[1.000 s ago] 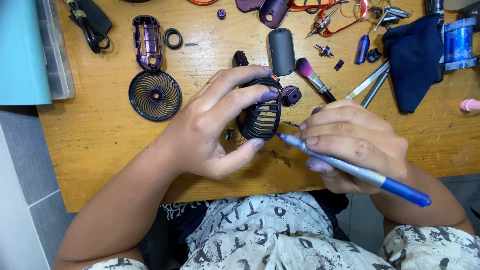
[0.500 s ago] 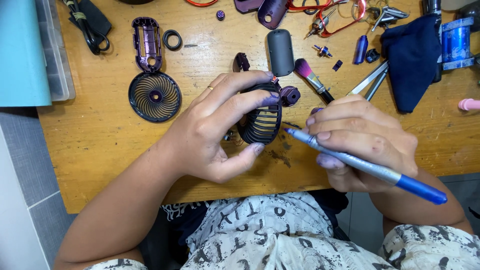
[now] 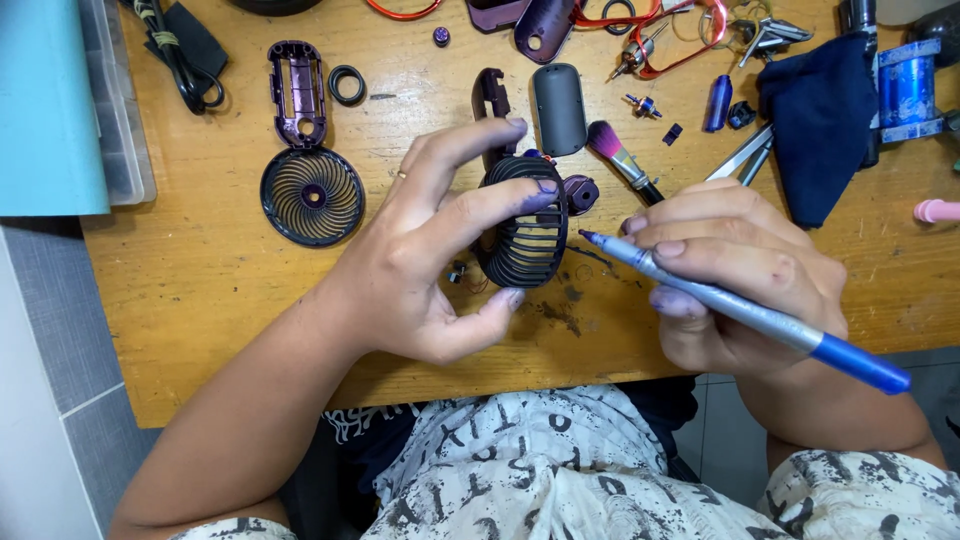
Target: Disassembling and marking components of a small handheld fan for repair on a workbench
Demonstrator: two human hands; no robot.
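Mid-frame, left hand [image 3: 430, 270] fingers clamp the black slatted fan grille [image 3: 525, 225] w/ thumb under, right hand [image 3: 735, 275] grips a blue pen [image 3: 745, 312] (tip just beside grille), over wooden table [image 3: 200, 290].

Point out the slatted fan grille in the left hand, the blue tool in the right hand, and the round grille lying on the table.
slatted fan grille [image 3: 525, 235], head view, dark slats.
blue tool [image 3: 740, 310], head view, mid-shaft.
round grille [image 3: 312, 196], head view, centre hub.
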